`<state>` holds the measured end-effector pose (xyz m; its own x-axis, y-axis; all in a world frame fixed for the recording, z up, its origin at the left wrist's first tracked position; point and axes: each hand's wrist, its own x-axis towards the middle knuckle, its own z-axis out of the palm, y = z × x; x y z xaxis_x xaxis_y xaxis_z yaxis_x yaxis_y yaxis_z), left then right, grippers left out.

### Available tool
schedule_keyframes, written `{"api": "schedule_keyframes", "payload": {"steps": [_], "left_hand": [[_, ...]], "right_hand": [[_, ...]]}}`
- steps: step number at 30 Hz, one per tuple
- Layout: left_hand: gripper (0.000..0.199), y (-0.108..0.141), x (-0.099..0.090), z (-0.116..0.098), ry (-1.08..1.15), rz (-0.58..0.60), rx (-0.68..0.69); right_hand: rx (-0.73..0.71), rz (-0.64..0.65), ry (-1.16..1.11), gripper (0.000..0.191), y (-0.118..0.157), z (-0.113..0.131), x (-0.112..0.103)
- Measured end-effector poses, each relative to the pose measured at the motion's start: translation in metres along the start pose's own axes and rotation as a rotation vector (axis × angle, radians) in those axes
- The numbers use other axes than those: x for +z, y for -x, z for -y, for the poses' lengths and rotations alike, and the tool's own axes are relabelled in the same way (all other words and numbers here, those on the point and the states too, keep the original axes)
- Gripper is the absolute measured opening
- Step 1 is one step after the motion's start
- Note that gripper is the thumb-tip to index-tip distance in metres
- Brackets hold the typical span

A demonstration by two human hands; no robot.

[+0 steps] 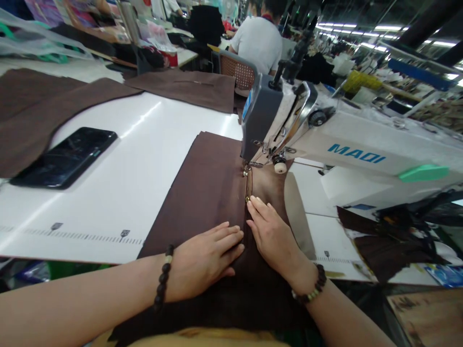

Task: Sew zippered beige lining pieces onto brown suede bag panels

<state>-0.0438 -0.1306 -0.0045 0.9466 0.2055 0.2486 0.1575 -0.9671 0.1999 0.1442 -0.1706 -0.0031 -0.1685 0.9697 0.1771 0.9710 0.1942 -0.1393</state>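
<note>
A brown fabric panel (pixel 202 188) lies on the white table and runs under the needle area of a sewing machine (pixel 260 125). Along it, below the presser foot (pixel 246 171), goes a narrow strip that looks like a zip (pixel 249 185), with a small gold-coloured metal piece on it. My left hand (pixel 206 260) rests flat on the panel, fingers stretched toward the strip. Just right of the strip, my right hand (pixel 273 236) presses down with extended fingers, its fingertips beside the metal piece. A beige lining piece (pixel 298 212) shows right of that hand.
On the left, a black phone (pixel 68 156) lies partly against brown fabric pieces (pixel 32 111). Another brown piece (pixel 188 89) is at the back. Dark scraps (pixel 383 246) lie right of the machine. A person in a white shirt (pixel 258 43) sits ahead.
</note>
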Motion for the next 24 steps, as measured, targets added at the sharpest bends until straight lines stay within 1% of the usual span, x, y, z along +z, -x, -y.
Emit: {"api": "schedule_keyframes", "payload": {"steps": [4,7,13,18,24], "left_hand": [[0.034,-0.008,0.002,-0.009,-0.029,0.014,-0.039],[0.034,-0.010,0.004,-0.011,-0.038,0.014,-0.036],[0.032,-0.007,0.006,-0.008,-0.039,0.003,-0.035],[0.031,-0.007,0.003,-0.005,-0.045,0.022,-0.045],[0.031,-0.010,0.005,0.005,-0.044,0.010,-0.043]], "right_hand": [[-0.047,0.001,0.011,0.040,0.001,-0.007,-0.003],[-0.054,-0.003,0.004,0.040,0.000,-0.009,-0.002],[-0.012,0.006,-0.008,0.040,0.000,-0.005,-0.002],[0.008,0.001,-0.042,0.040,-0.004,-0.004,-0.002],[0.032,0.007,-0.045,0.040,-0.014,-0.007,-0.001]]}}
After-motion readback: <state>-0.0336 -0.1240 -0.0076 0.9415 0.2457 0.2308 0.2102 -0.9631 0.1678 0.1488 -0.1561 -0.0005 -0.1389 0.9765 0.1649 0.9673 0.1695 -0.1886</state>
